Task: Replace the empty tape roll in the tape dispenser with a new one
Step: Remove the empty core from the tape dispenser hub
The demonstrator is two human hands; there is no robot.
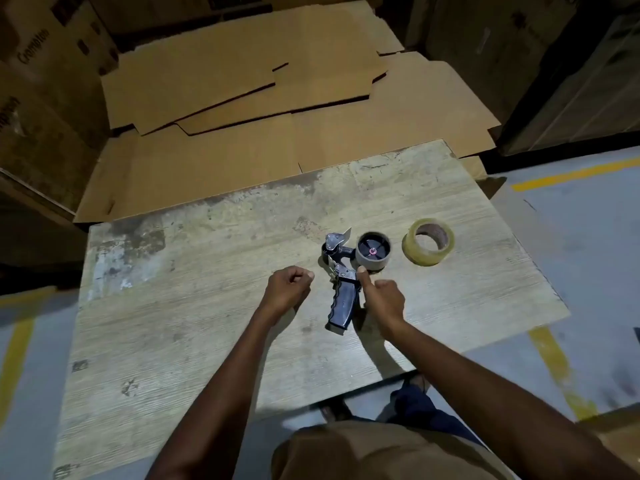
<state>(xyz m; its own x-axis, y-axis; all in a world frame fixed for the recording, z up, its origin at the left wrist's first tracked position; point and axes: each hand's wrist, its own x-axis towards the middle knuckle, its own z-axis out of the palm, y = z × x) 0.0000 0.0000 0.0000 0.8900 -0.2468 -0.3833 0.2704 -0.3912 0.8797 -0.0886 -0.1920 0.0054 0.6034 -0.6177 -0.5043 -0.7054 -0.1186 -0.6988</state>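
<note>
A black tape dispenser [341, 299] with a pistol handle lies flat on the worn table [207, 323]. Its hub carries an empty grey cardboard core [373, 252]. A full roll of clear tape [428, 241] lies flat just right of the core, apart from it. My right hand [382, 299] rests beside the handle, thumb stretched up and touching the base of the core, other fingers curled. My left hand [289, 285] is a loose fist on the table, left of the dispenser and not touching it.
Flattened cardboard sheets [259, 109] lie beyond the table's far edge. Stacked cartons [45, 81] stand at the left, more boxes at the right. Grey floor with yellow lines [571, 173] surrounds the table. My knees show below the near edge.
</note>
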